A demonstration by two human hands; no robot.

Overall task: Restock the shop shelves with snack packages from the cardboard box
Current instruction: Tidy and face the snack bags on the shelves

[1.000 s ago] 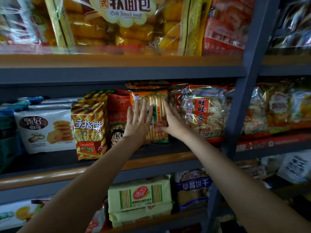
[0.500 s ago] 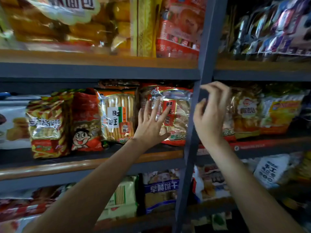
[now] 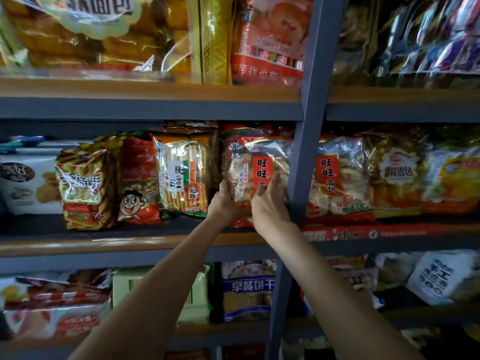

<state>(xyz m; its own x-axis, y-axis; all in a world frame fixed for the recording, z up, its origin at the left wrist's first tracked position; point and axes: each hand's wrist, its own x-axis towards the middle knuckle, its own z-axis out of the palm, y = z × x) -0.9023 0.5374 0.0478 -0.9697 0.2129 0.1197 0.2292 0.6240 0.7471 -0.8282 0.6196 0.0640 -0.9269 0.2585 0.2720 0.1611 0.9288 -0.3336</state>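
A red and clear rice cracker bag stands on the middle shelf, just left of the grey upright post. My left hand grips the bag's lower left edge. My right hand holds its lower right front, fingers curved onto the plastic. To its left stand an orange and green cracker bag, a red cartoon-face bag and a striped yellow-red bag. The cardboard box is out of view.
A matching rice cracker bag and bread bags fill the shelf right of the post. Large bread packs crowd the top shelf. The lower shelf holds a green-white pack and a blue biscuit bag.
Both hands left the orange cracker bag and moved right. My right hand came off the post, and the two now hold the red rice cracker bag from both sides.
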